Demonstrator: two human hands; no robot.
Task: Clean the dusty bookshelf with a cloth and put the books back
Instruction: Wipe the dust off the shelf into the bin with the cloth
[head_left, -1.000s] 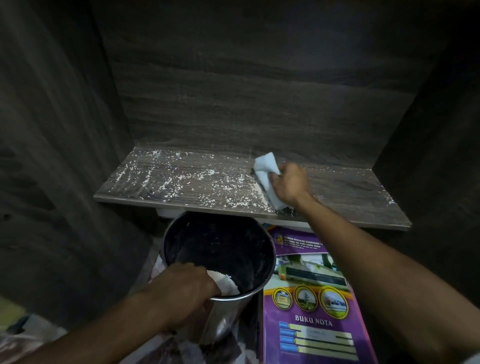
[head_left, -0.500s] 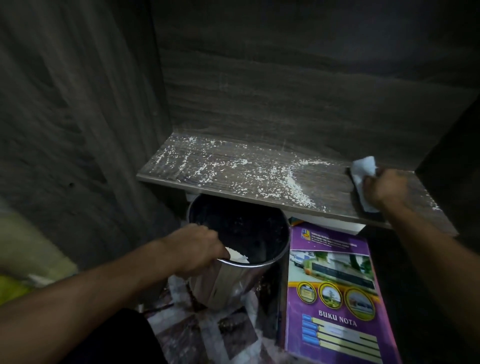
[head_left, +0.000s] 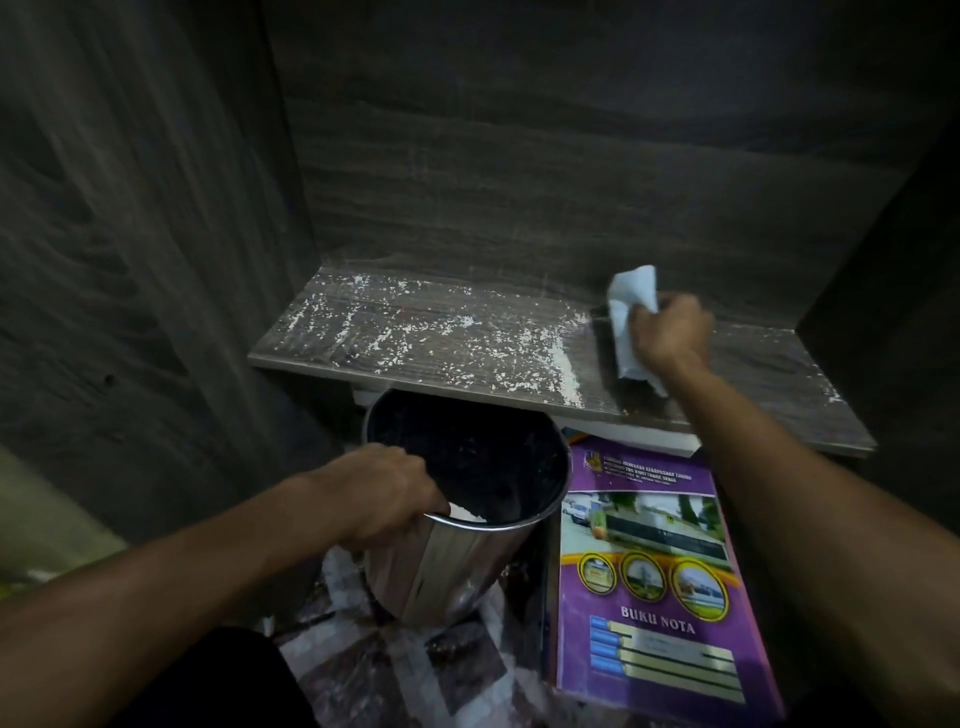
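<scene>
From my end the job looks partway done. The right end of the shelf (head_left: 779, 384), around my right hand (head_left: 670, 338), shows mostly bare dark wood with a few flecks at its outer corner. The middle and left of the shelf are strewn with white dust (head_left: 415, 327), which is heaped into a ridge (head_left: 563, 369) just left of the cloth (head_left: 631, 306). The cloth is a pale folded rag lying on the shelf toward its right end, with one corner sticking up near the shelf's back panel. My right fingers are curled down on it, pressing. My left hand (head_left: 384, 499) grips the steel bin (head_left: 441, 571) just below the shelf's front edge, fingers hooked over the rim. The shelf carries no books. A purple book (head_left: 649, 587) lies on the floor below the shelf's right half, so I judge that wiping the left part and restocking are left to do
</scene>
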